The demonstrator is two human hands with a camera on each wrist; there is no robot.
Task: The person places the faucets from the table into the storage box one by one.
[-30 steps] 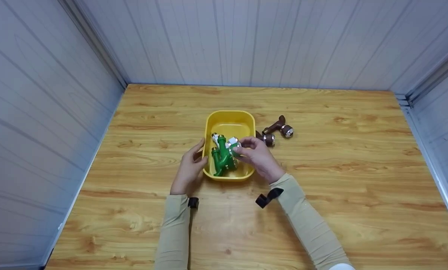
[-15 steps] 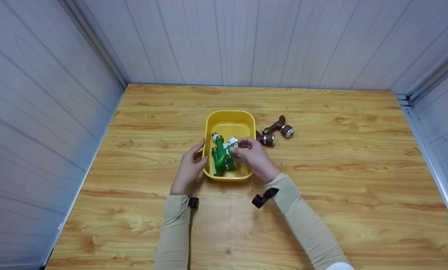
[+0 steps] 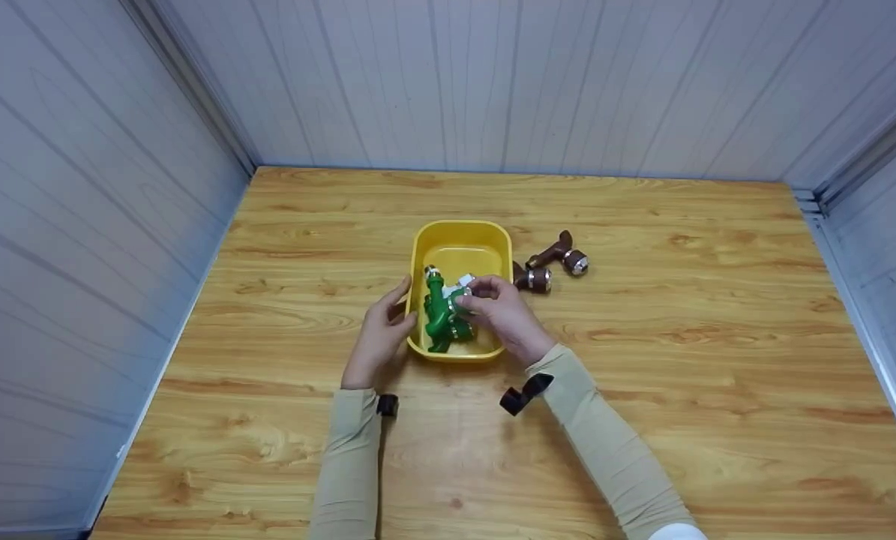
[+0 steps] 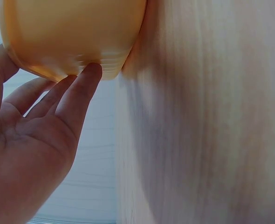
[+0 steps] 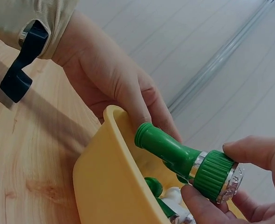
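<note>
Both hands work at the yellow tub (image 3: 459, 240) near the middle of the wooden table (image 3: 642, 420): the left hand (image 3: 376, 341) lies with fingers straight against the tub's left outer wall, bracing it and gripping nothing, while the right hand (image 3: 504, 315) pinches the ribbed collar of a green pipe fitting (image 5: 184, 161) between thumb and fingertips (image 5: 200, 205), holding it just above the tub's near rim with its plain end angled toward the left hand. Other green and white fittings (image 3: 442, 319) lie heaped in the tub below it (hard to count). By my reading, the fitting is mid-placement, so the next move calls for lowering it clear of the rim. Beyond, two brown fittings (image 3: 551, 264) lie on the table just right of the tub.
</note>
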